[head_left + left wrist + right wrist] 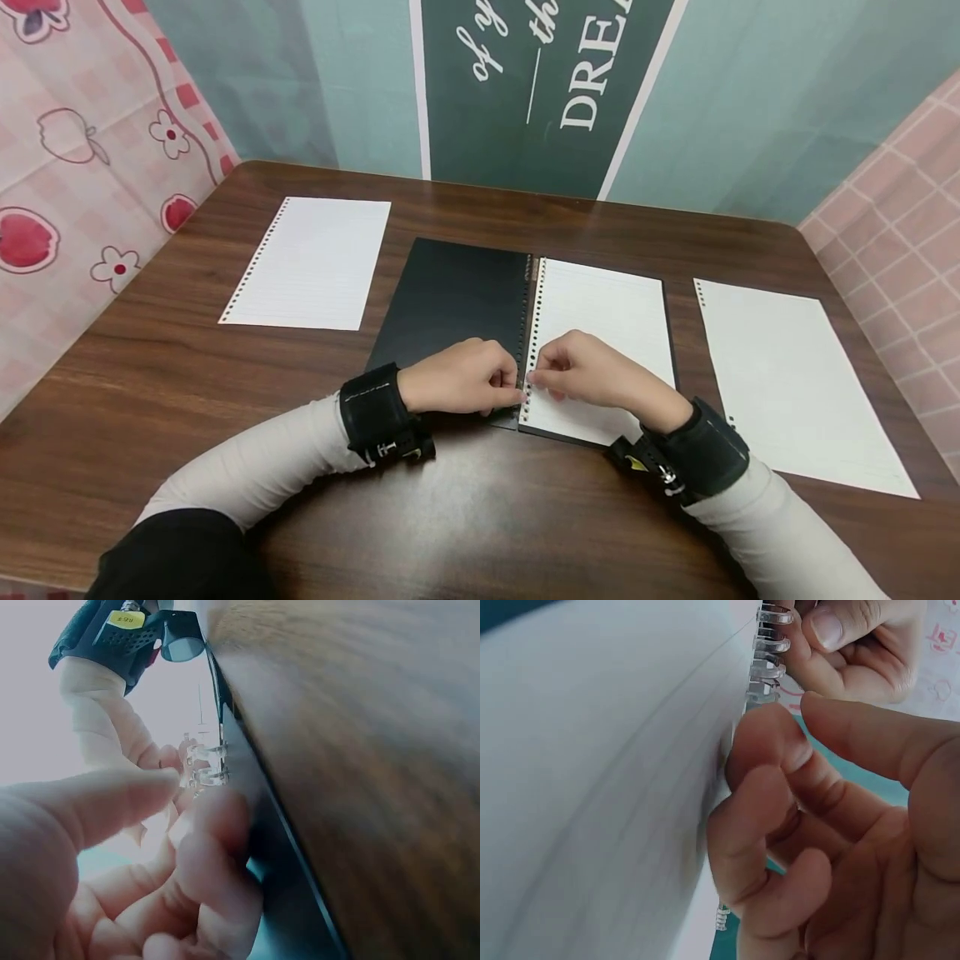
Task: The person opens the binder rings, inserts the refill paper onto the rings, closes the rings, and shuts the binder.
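Wooden table (187,392), with an open black binder (450,300) at its centre, one loose punched sheet (311,262) lying well to its left and another (795,383) to its right. A lined page (607,333) sits on the binder's right half. At the near end of the clear ring spine (769,656) I see my left hand (461,377) and right hand (592,375) meeting, fingers curled, each pinching the rings from its own side. I judge the step best done by working ring by ring along the spine (steady, even pressure, page holes kept aligned). The head view shows only knuckles; the right wrist view shows the plastic rings between the fingertips (769,742), and the left wrist view shows the cover's edge on the table.
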Demonstrator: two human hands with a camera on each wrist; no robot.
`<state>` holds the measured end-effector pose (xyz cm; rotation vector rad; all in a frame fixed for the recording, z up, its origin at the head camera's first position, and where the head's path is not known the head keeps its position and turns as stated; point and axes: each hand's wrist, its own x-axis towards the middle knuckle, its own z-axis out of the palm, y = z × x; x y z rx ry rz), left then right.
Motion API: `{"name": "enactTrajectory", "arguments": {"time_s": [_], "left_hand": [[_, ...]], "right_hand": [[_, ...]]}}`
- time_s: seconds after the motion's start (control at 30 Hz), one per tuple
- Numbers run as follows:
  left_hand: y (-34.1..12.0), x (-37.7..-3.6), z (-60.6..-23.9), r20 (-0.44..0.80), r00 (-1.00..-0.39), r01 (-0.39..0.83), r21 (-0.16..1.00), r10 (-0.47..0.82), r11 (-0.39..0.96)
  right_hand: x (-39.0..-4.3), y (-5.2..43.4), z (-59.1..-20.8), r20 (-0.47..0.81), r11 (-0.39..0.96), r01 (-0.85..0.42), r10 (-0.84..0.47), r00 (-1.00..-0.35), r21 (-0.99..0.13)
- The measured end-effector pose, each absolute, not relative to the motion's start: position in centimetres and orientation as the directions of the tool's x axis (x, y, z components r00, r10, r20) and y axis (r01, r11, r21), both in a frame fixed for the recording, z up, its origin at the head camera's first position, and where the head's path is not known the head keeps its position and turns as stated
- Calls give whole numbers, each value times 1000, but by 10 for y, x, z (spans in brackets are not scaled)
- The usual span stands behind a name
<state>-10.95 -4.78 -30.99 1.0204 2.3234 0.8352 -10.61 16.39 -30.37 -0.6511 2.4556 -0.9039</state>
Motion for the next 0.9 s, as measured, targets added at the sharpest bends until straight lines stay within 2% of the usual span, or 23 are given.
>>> {"name": "enactTrajectory", "arguments": {"time_s": [0.27, 0.9], "left_hand": [[-48, -111, -311, -169, -627, 476, 690, 761, 545], [-51, -114, -312, -215, -604, 457, 695, 767, 555]], "right_hand": [[-109, 157, -302, -282, 719, -285, -558, -780, -634], [-109, 159, -302, -312, 714, -292, -584, -749, -636]]}}
